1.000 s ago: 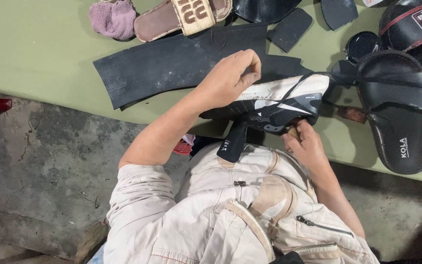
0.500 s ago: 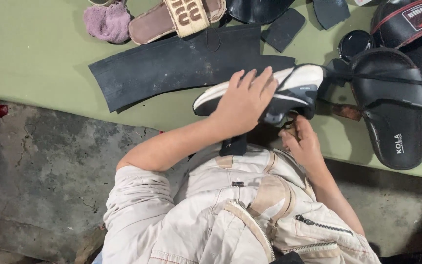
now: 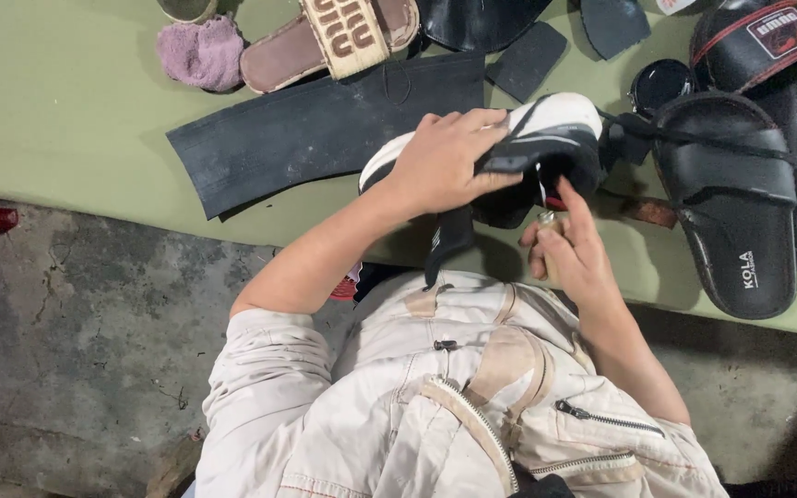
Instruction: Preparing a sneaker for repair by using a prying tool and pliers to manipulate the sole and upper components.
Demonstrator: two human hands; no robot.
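Here my left hand [image 3: 445, 166] grips the shoe [image 3: 546, 138] — long axis across the green table [image 3: 66, 120], toe rightward. It's black-and-white, sole white. My right hand [image 3: 569, 249] pinches a small tool — fingers closed.

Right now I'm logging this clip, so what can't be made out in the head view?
- Small thing in the right hand: hidden by its fingers.
- Shoe, near side: the left hand covers it.
- Red-trimmed sandal, top right: cut off by the frame edge.
- Tan slide: toe cut off by the top edge.
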